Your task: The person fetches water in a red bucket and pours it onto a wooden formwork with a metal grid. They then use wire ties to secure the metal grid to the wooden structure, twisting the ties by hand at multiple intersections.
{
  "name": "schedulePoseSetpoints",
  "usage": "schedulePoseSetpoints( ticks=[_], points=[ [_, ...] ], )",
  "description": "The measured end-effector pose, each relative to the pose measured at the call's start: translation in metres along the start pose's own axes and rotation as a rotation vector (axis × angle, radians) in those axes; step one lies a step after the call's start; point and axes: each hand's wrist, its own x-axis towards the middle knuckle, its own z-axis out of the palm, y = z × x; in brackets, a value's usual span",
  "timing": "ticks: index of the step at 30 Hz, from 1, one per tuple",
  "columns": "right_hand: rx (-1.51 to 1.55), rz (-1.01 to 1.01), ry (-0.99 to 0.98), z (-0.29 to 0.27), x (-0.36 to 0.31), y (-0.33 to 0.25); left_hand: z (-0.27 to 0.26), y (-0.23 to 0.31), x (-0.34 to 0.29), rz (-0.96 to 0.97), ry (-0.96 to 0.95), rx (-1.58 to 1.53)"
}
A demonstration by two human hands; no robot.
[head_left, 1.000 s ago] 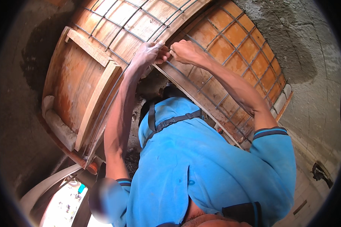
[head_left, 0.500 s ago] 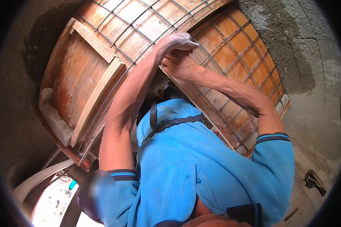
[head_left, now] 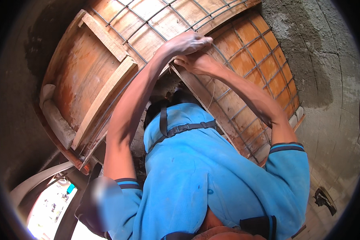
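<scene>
Beneath the fingers [head_left: 202,42], apparently: wire mesh [head_left: 257,65].

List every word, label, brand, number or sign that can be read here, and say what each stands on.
No readable text anywhere.
Small black object at the lower right: pale marks, too small and blurred to tell whether they are letters.
Blue shirt: no lettering visible.
Wooden panel on the left and metal mesh: no lettering visible.

A metal grid [head_left: 261,36] lies over wooden panels [head_left: 146,42]
</scene>
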Motion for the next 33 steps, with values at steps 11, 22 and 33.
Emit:
schedulePoseSetpoints(
  ticks=[11,22,33],
  points=[
    [0.793,0.386,-0.035,-0.021,-0.015,0.010,0.092,0.070,-0.119,-0.192,0.811,-1.577],
    [0.921,0.420,0.003,-0.013,-0.014,0.025,0.166,0.010,-0.021,-0.511,1.000,-1.245],
    [1.035,0.504,-0.101,-0.017,-0.009,0.028,0.172,-0.008,-0.010,-0.674,1.027,-0.712]
  ],
)
